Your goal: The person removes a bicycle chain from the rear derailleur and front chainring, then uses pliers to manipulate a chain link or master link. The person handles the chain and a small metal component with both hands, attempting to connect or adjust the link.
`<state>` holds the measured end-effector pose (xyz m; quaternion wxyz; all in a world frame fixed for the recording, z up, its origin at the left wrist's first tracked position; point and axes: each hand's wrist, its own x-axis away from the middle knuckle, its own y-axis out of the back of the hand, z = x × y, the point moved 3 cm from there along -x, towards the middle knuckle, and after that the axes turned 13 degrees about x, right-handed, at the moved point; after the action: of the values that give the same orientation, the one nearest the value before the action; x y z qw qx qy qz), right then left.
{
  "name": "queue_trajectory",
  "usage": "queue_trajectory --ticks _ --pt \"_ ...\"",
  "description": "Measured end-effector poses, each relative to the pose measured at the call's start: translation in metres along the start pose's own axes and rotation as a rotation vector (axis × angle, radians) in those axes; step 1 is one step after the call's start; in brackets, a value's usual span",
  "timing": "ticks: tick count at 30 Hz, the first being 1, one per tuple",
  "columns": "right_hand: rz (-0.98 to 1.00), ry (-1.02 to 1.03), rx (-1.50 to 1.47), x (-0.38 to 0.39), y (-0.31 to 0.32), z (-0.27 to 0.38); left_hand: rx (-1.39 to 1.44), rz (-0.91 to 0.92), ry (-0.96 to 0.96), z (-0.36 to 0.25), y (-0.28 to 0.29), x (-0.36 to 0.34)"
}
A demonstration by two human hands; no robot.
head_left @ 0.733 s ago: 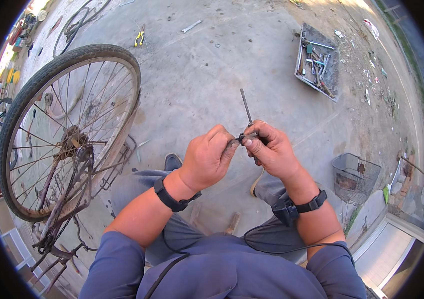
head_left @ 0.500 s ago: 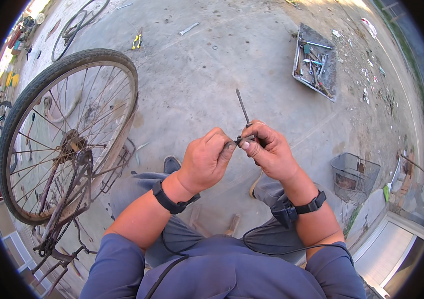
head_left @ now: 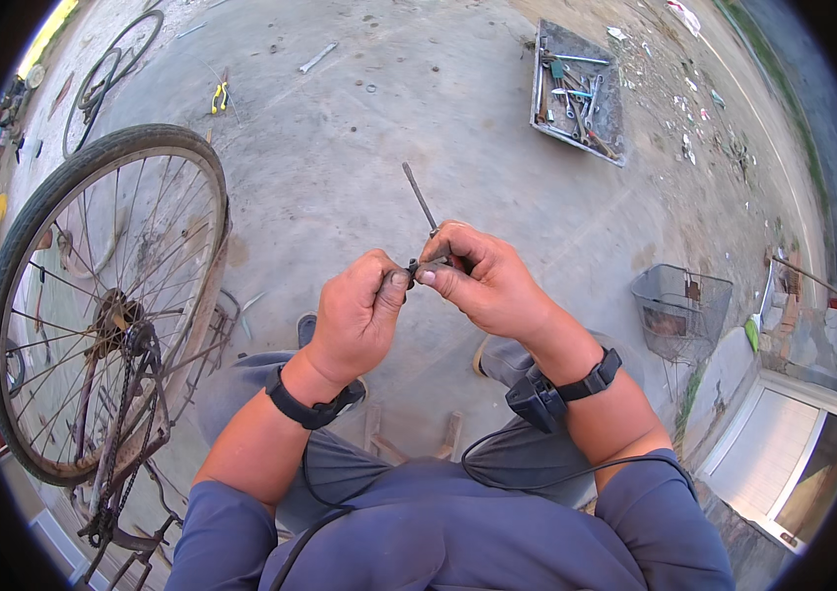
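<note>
My left hand [head_left: 355, 309] pinches a small dark part [head_left: 413, 268] between thumb and fingers, just in front of my chest. My right hand [head_left: 479, 279] grips the same part from the other side, thumb and fingertips close to my left thumb. A long thin dark metal rod [head_left: 417, 192] sticks up from the fingers of my right hand, pointing away from me. Exactly how the part and rod join is hidden by my fingers.
An upturned bicycle [head_left: 123, 320] stands at my left, with a hose [head_left: 103, 74] beyond. Yellow-handled pliers [head_left: 221, 96] and a wrench [head_left: 318, 57] lie on the concrete. A tool tray [head_left: 576, 94] is at the back right; a wire basket [head_left: 684, 310] and door [head_left: 773, 453] are at the right.
My hands, the part and the rod have shifted left in the picture. The surroundings have also shifted, as if my head turned. My grip looks much the same.
</note>
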<state>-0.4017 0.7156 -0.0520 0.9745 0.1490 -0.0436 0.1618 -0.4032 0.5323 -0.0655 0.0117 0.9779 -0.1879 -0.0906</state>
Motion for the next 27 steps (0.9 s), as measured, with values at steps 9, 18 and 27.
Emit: queue_trajectory --ticks 9,18,27 --pt "-0.035 -0.046 0.136 -0.001 0.003 0.002 0.691 0.013 0.651 0.011 -0.01 0.007" --pt "-0.011 -0.15 -0.152 -0.002 -0.003 -0.008 0.212 -0.036 0.237 0.011 -0.005 0.005" --pt "0.053 -0.147 -0.122 0.0 0.002 -0.01 0.484 -0.051 0.479 0.019 0.001 0.003"
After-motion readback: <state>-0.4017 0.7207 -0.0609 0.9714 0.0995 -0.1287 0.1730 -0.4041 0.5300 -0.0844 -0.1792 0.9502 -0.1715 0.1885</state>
